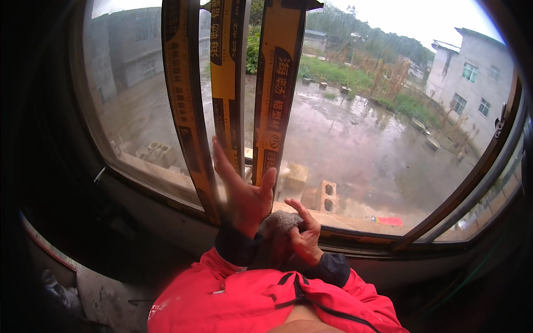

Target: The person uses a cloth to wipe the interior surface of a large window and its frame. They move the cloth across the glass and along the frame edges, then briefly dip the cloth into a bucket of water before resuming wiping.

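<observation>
My left hand (250,200) is raised in front of the sliding window's frame, fingers apart, with nothing in its grasp. Close to its right, my right hand (307,237) grips a grey, fluffy cloth (285,221) just above the lower window rail. Behind the hands stand upright window frame members covered in printed orange and black protective film: a left one (187,95), a middle one (225,87) and a wider right one (277,91). Whether the left fingertips touch a frame member, I cannot tell.
The window pane (354,145) shows wet ground outside. Hollow blocks (329,195) and a red packet (389,221) lie beyond the lower rail (358,241). A latch (499,123) sits on the right frame. Clear plastic (60,291) is at the lower left.
</observation>
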`<state>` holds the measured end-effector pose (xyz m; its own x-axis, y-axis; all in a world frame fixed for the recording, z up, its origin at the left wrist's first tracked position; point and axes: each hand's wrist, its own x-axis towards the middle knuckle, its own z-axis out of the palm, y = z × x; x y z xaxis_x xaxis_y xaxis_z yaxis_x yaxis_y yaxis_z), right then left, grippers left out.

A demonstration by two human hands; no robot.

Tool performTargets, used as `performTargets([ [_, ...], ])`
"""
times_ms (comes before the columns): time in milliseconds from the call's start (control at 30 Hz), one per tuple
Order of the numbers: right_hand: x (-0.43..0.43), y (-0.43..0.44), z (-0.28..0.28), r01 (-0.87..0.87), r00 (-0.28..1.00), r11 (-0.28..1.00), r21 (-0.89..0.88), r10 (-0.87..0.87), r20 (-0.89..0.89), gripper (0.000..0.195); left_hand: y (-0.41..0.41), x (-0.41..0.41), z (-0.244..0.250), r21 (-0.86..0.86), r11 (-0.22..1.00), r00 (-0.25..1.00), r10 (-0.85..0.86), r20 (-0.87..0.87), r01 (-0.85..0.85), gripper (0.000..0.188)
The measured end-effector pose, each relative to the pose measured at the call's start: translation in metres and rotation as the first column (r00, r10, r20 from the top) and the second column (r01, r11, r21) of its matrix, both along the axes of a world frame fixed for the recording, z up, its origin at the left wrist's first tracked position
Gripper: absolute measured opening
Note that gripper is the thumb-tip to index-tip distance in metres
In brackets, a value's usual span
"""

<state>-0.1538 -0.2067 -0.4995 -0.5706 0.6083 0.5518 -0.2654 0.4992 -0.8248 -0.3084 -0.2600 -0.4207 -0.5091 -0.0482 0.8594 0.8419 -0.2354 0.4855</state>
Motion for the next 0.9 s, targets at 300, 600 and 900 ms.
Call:
performTargets([
  [300,-0.008,0.0,-0.008,0.1,0.995,0.984,0.147,-0.096,-0.037,0.07,0.006,0.024,0.001,0.003,0.998,0.998,-0.058,-0.032,0.058,0.1],
  [600,-0.006,-0.004,-0.002,0.124,0.992,0.977,0.174,-0.125,-0.002,0.07,0.008,0.023,0.003,-0.007,0.999,0.995,0.04,-0.091,-0.041,0.096],
  [900,-0.008,-0.012,-0.007,0.137,0.99,0.969,0.204,-0.124,-0.072,0.071,0.009,0.015,0.001,-0.045,0.996,0.987,0.069,-0.143,-0.076,0.096],
])
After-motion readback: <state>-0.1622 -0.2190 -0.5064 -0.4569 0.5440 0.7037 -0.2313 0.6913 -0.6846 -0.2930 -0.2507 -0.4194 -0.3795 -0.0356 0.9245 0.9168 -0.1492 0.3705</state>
